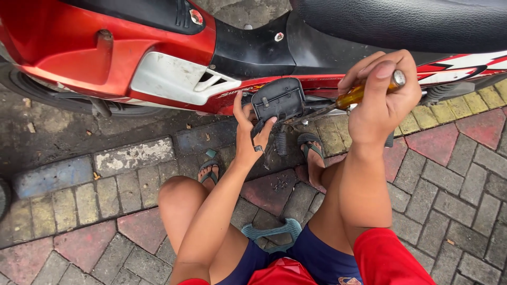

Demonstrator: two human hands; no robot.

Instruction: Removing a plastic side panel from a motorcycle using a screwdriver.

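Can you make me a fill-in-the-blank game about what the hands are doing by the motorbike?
1. The right hand grips a screwdriver with a see-through ____ handle.
2. The left hand steadies a small ____ cover on the bike's side.
3. The motorbike body is mostly ____.
4. The person sits on a low ____ stool.

Missing words: amber; black; red; green

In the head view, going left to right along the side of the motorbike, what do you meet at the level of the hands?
White side panel → left hand → dark plastic cover that it holds → screwdriver with an amber handle → right hand gripping it.
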